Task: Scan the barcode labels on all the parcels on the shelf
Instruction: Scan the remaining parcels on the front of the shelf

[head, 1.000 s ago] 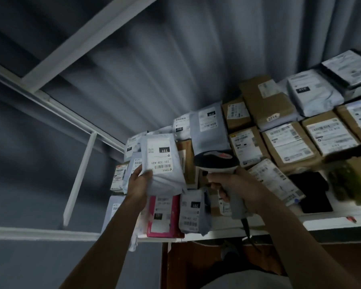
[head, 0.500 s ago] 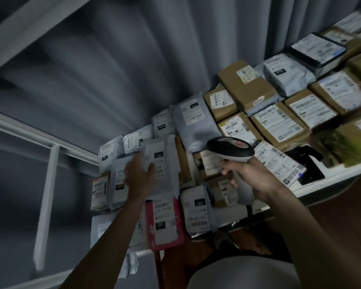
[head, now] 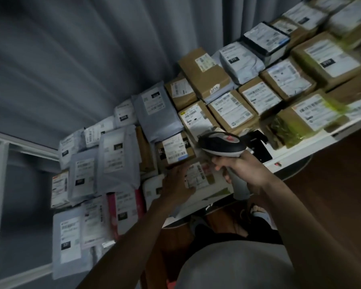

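So the white shelf (head: 296, 158) is packed with parcels, pretty much edge to edge, running from the near left up to the far right, with a grey curtain (head: 92, 59) hanging right behind it. The right hand (head: 241, 171) grips a barcode scanner (head: 221, 144) by its grey handle, fingers (head: 219, 164) curled tight round it, and the black head with the red patch on top points left, hovering just above the parcels near the shelf's front edge. The left hand (head: 176, 185) reaches in beside it and rests on a small box (head: 198, 179) with a white label; its fingers look loosely spread over the box's left side, though it's blurry enough that I can't tell if they're actually gripping it. That box sits at the near edge of the shelf, right under the scanner and just in front of another brown box (head: 175, 150) with a barcode label. To the left there's a grey mailer bag (head: 118, 159) lying flat on the pile, and nearer still a pink bag (head: 124, 211) and more grey ones hanging over the edge. Further right it's mostly brown cardboard boxes (head: 231, 110) with big white labels, plus a black flat packet (head: 258, 147) just behind the scanner hand. The far right end is smeared with motion blur.
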